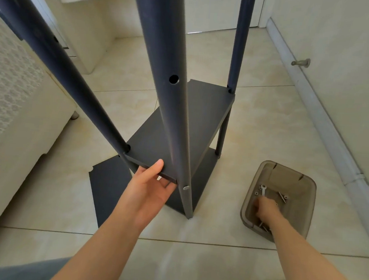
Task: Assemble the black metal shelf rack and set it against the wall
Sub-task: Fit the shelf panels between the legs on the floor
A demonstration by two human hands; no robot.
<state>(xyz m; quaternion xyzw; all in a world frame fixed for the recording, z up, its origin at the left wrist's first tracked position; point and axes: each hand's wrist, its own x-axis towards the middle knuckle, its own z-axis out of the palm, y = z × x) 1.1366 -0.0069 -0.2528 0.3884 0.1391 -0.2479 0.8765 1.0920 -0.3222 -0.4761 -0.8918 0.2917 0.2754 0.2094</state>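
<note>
Pinching the stiff, likely light shelf board [180, 122] at its edge, thumb above, fingers below, the left hand [151, 188] steadies it; the right hand [266, 208], in the bin [306, 192], is too blurred to tell.

The left hand [151, 188] grips the near edge of the black rack's [163, 51] upper shelf board [207, 111], thumb on top. At four o'clock, the right hand [266, 208], blurred, reaches into a smoky plastic bin [299, 204] holding a wrench [263, 190].
</note>
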